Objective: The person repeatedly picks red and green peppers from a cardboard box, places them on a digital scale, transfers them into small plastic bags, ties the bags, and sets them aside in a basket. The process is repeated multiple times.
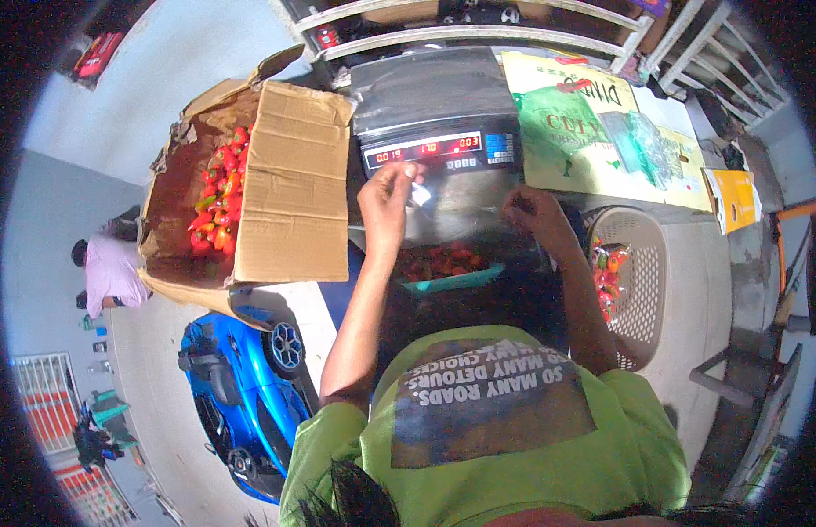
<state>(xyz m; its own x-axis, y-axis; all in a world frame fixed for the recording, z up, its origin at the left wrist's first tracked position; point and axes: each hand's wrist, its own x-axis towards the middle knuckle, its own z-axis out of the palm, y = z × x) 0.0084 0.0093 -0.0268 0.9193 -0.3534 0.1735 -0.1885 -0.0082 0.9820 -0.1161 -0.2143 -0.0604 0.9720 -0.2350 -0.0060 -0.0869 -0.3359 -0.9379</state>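
Note:
My left hand (383,203) is raised over the front of a digital weighing scale (470,197), just below its lit red display (426,149). Its thumb and fingertips pinch a small white piece (420,194), perhaps paper or plastic; glare hides what it is. At the scale's right side, my right hand (528,207) is in shadow with its fingers curled. Whether it holds anything is too dark to make out. Red peppers (441,260) lie in the shade below the scale, behind a teal edge (454,279).
An open cardboard box (292,184) with red peppers (220,197) stands at left. A plastic basket (648,263) at right holds bagged peppers (607,277). Flattened printed cardboard (671,165) bears plastic bags (635,141). A blue toy car (249,395) and another person (114,270) are at left.

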